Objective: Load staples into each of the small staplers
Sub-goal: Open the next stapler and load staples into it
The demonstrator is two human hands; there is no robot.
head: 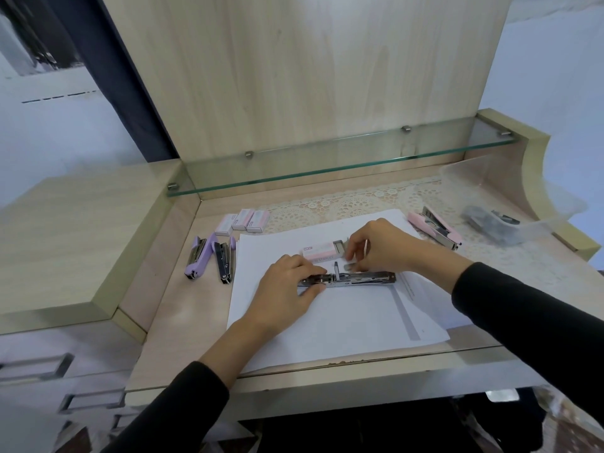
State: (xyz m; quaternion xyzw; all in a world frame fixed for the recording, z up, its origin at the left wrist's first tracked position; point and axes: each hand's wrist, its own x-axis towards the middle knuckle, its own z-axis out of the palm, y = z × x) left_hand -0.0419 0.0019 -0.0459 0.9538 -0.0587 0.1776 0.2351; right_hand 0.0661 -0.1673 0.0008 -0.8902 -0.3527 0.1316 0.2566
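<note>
Wood desk [183,322] against a wood panel, glass shelf [327,165] at the back, lace mat [359,201] and paper [343,322] on top. My stapler [359,277] lies opened flat on the paper, its long axis running left to right. My left hand [284,289] grips its left end; my right hand [382,245] pinches staples [350,266] just above its right half. The staple box [318,250] sits just behind

White paper stack [343,322] on wooden desk [183,308]; lace mat [359,201] behind; glass shelf [327,161] above; drawers [49,371] left.
</note>
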